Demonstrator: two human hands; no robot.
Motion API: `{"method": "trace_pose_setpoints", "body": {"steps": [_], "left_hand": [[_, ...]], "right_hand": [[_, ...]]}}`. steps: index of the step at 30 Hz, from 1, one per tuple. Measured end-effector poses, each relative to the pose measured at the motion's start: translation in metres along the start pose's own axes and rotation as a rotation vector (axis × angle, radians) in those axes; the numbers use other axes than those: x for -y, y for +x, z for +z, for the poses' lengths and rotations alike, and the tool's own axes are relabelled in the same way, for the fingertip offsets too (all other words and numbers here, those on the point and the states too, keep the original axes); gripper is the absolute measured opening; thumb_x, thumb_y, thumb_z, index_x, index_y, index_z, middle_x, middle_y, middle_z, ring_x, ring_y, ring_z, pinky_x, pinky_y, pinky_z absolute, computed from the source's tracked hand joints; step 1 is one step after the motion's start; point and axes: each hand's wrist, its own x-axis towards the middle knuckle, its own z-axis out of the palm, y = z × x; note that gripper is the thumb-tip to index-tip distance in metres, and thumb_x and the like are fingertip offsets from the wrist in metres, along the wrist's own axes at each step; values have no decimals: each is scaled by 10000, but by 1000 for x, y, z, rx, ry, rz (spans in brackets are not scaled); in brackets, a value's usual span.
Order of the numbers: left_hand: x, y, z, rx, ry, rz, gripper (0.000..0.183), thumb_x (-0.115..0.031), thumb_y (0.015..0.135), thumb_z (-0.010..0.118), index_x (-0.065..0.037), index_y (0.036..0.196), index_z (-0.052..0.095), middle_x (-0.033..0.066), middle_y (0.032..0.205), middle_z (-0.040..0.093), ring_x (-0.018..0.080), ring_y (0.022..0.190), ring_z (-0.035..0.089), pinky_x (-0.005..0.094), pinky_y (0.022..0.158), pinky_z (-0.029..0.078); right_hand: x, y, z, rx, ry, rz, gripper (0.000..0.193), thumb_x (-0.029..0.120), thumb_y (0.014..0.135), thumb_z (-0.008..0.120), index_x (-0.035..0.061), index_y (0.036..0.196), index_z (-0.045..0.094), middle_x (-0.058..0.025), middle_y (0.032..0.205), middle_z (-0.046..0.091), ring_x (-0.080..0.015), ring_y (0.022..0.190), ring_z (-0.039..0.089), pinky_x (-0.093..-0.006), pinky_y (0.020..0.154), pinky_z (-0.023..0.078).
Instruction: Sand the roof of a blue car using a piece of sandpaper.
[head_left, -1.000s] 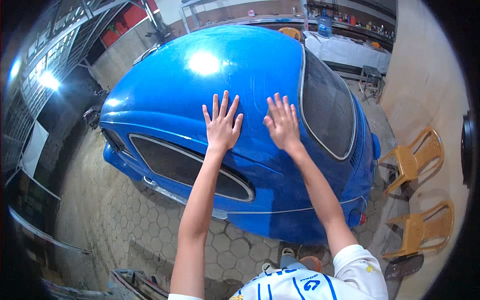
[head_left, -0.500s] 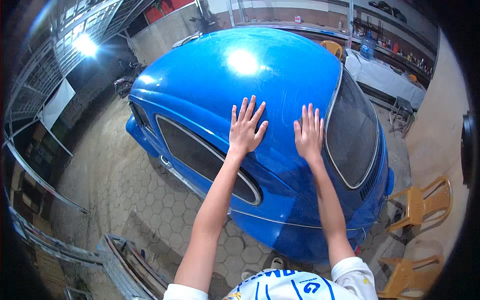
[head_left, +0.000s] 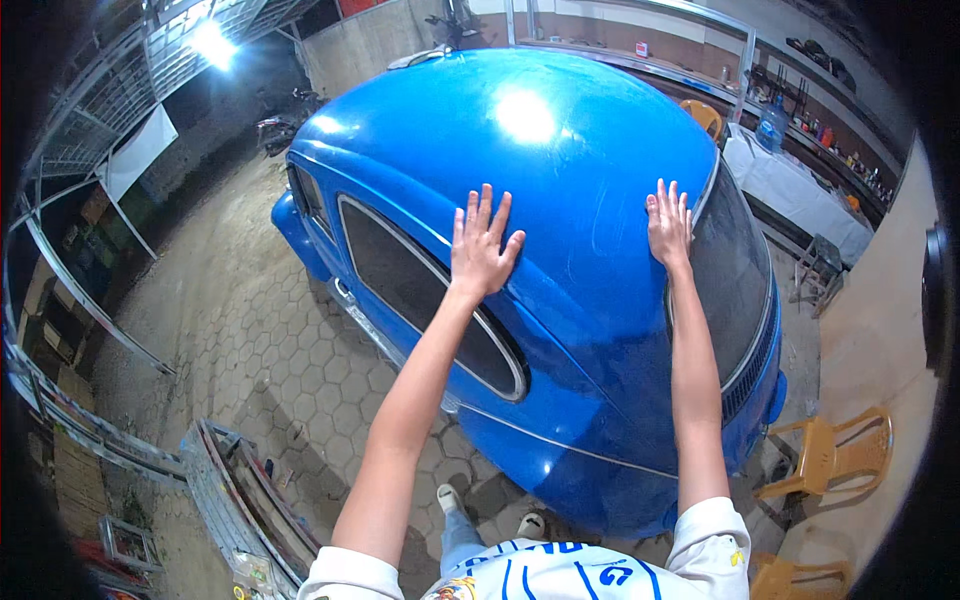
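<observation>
A rounded blue car [head_left: 590, 190] fills the middle of the view, its roof shining under a lamp. My left hand [head_left: 482, 245] is open with fingers spread, over the roof's edge just above the dark side window [head_left: 400, 265]. Farther right, my right hand [head_left: 669, 225] is open, fingers stretched out and slightly apart, beside the frame of the rear window [head_left: 725, 270]. Both palms face the bodywork; whether they press on it is hard to make out. Neither hand holds anything.
Orange plastic chairs [head_left: 830, 455] stand by the wall at right. A white-covered table [head_left: 790, 185] carries a blue water jug [head_left: 771, 125]. Metal framework [head_left: 235, 490] lies at lower left on hexagonal paving [head_left: 300, 350]. My shoe [head_left: 450, 498] shows below.
My hands have moved apart: the right has slid rightward to the rear window's edge, while the left stays over the side window. The view has shifted, and one foot has come into sight.
</observation>
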Motion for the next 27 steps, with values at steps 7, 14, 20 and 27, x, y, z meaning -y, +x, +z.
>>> {"method": "trace_pose_setpoints", "body": {"steps": [7,14,20,27], "left_hand": [[43,4,-4,20,44,46,752,-557,1039,481,-256,1684,240,111,1768,102,366,1614,154,575,1285,135],[88,37,-15,50,-5,81,684,-509,1068,452,-287,1681,245,88,1771,92,340,1622,124,560,1292,120],[106,41,-15,60,-63,143,651,-474,1071,457,-290,1671,286,88,1769,117,346,1621,129,567,1287,125],[114,55,-21,43,-30,299,760,-577,1026,510,-260,1676,273,107,1767,120,356,1621,116,595,1280,108]], "right_hand": [[39,-96,15,-75,-65,-241,660,497,1112,350,128,1657,298,-164,1738,206,-398,1608,141,-573,1287,108],[124,-158,25,31,-93,-482,678,413,1070,488,170,1669,283,-115,1764,134,-379,1623,83,-596,1284,77],[160,-14,45,-1,-93,-263,695,500,1092,381,118,1663,278,-193,1735,190,-419,1602,149,-584,1286,113],[176,-14,50,-50,-160,-205,658,474,1099,377,116,1648,315,-178,1717,259,-399,1592,202,-560,1286,151]]}}
